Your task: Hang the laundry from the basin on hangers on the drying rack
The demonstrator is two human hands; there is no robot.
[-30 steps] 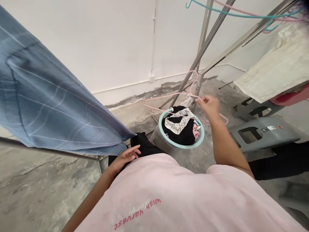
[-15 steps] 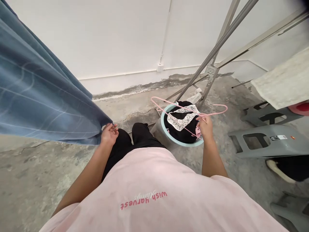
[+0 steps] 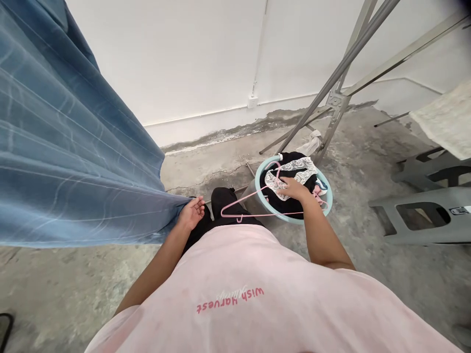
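Note:
A large blue cloth hangs at the left, its lower edge reaching my left hand. The fingers of that hand are curled and the palm is turned up; whether they grip the cloth is hidden. Over a light blue bucket of clothes, my right hand holds a pink hanger near its hook. The hanger's body extends toward my lap. Beneath that hand lie black clothing and white lace, with small pink pieces at the bucket's right side.
A metal rack stands behind the bucket near the white wall. Grey plastic stools are at the right, below a hanging cream cloth. A white cloth hangs low on the rack. The floor is bare concrete.
The pink hanger has turned, and its body now points toward my lap. My right hand has shifted left over the bucket's clothes. The view has shifted, and the blue cloth spreads wider.

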